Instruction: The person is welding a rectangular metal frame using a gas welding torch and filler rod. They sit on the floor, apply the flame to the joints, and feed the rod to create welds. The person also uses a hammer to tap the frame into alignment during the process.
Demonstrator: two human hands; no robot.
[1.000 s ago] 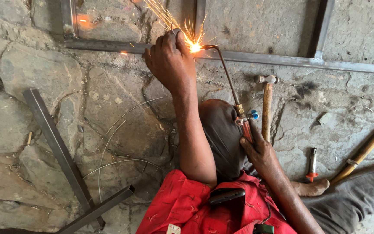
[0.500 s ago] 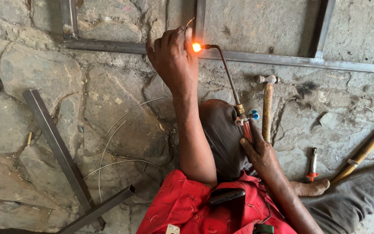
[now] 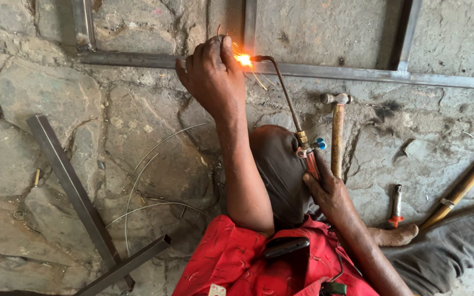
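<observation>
I am gripping the gas torch [image 3: 289, 101] by its handle in my right hand [image 3: 327, 189], fingers closed around it, its long thin neck running up and away to the flame at the steel frame [image 3: 357, 72]. My left hand [image 3: 209, 77], the nearer one to that flame, is pinching a thin filler rod [image 3: 219, 32] just beside it. I am seeing no labels or packages near the frame; a hammer [image 3: 337, 131] is lying just below it.

Between my two arms the stone floor [image 3: 56, 93] is mostly blocked by my knee [image 3: 281, 170]. Right of the torch [image 3: 289, 104], a hammer [image 3: 337, 131] lies close, leaving a narrow lane. Further right, bare stone opens up until the small red-tipped tool [image 3: 395, 205] and wooden handle [image 3: 462, 189]. Left, loose wires [image 3: 149, 181] and steel tubes [image 3: 72, 186] clutter the floor.
</observation>
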